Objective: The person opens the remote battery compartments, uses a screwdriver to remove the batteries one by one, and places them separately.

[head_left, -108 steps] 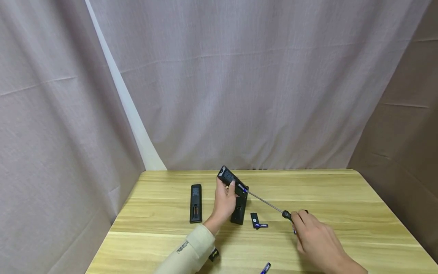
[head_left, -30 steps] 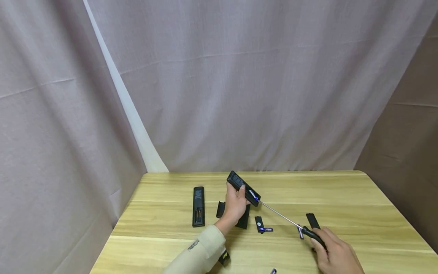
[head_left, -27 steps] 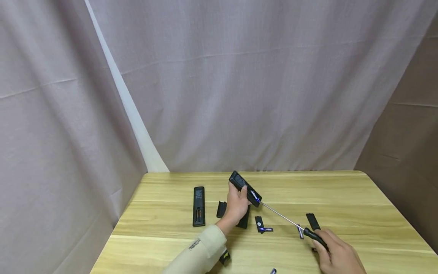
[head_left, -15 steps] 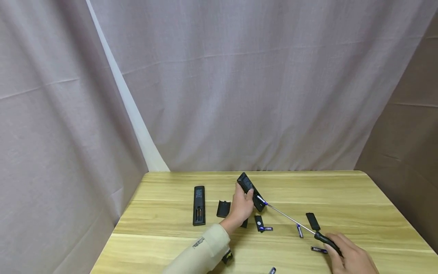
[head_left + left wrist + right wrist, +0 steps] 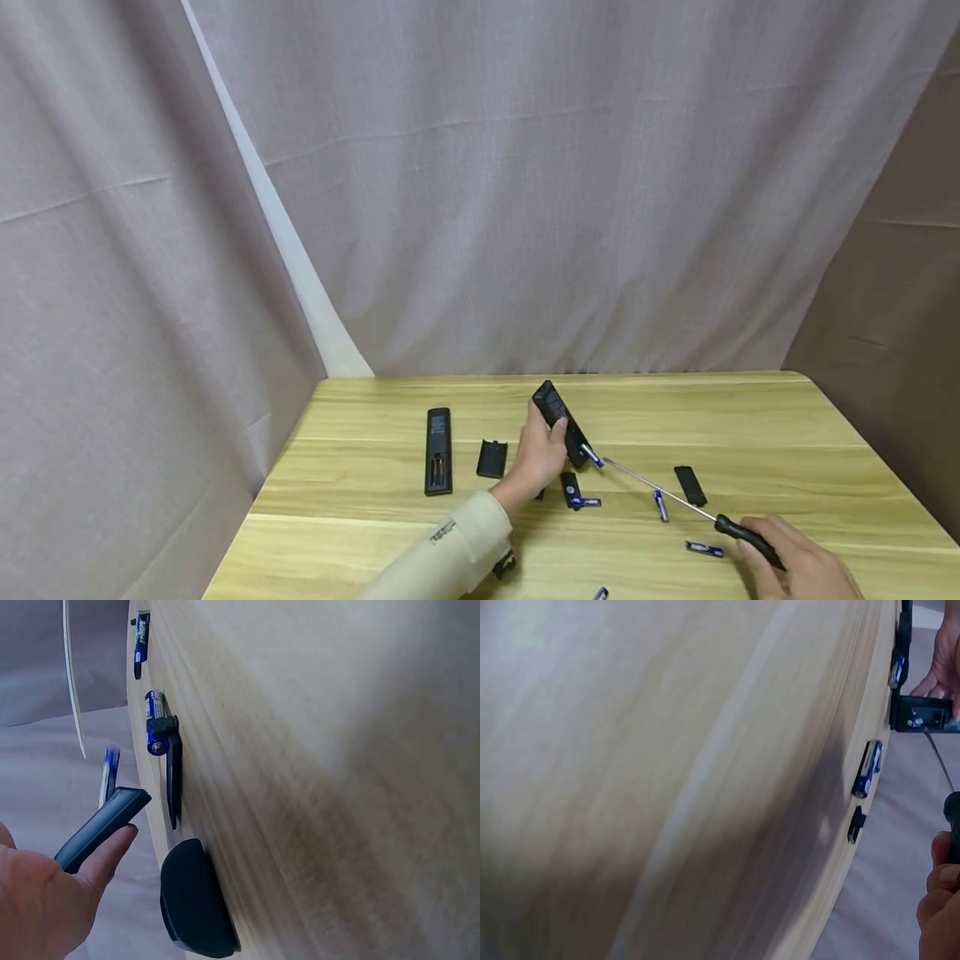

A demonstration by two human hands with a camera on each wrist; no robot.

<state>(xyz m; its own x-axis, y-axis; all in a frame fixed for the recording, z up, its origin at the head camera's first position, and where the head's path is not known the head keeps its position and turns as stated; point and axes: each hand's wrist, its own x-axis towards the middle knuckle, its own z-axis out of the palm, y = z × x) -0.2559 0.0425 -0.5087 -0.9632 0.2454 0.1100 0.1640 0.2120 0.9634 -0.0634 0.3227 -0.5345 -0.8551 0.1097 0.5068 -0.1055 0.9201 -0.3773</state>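
Observation:
In the head view my left hand (image 5: 537, 457) grips a black remote control (image 5: 557, 410) above the table, tilted with its lower end to the right. A blue-and-silver battery (image 5: 592, 455) sticks out past that lower end; in the left wrist view this battery (image 5: 109, 776) looks blurred. My right hand (image 5: 806, 568) holds a screwdriver (image 5: 750, 540) by its black handle. Its shaft points left towards the remote, and the tip stands just apart from the battery. My fingers hide part of the remote.
A second remote (image 5: 438, 454) lies at left with its battery slot exposed. Black covers (image 5: 492, 459) and several loose batteries (image 5: 704, 549) are scattered about the wooden table (image 5: 360, 542). A black-and-yellow item (image 5: 505, 564) is partly hidden by my left sleeve. Curtains (image 5: 525, 208) stand behind.
Both hands have shifted right, and the remote has tipped more steeply. The battery has slid out of the remote's slot, and the screwdriver tip has come away from it.

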